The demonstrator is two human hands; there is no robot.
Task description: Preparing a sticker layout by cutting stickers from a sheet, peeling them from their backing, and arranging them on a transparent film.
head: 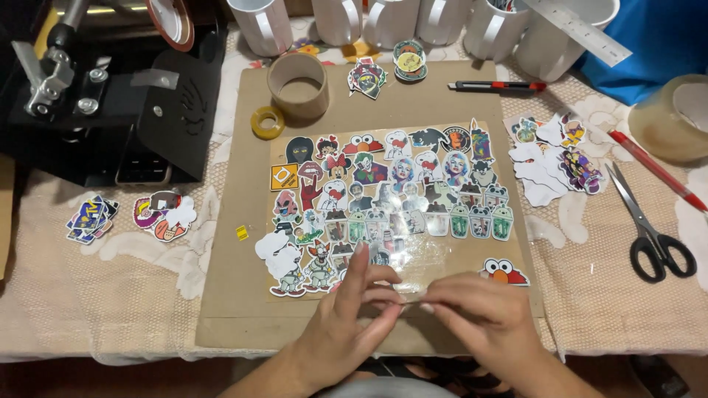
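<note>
Left hand (pixel 346 324): fingertips pinched on near edge of clear film (pixel 413 254)
Right hand (pixel 479 313): pinching same edge, touching left
Film: over stickers (pixel 383 191), centre of cardboard (pixel 243 295)
Scissors (pixel 653 228): far right

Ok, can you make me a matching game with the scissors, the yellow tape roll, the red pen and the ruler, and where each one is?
Things:
1. scissors
2. yellow tape roll
3. red pen
4. ruler

Places:
A. resting across the white mugs
B. beside the cardboard ring
C. far right, black handles toward the person
D. slanted, just above the scissors

Pairs: 1-C, 2-B, 3-D, 4-A
</note>
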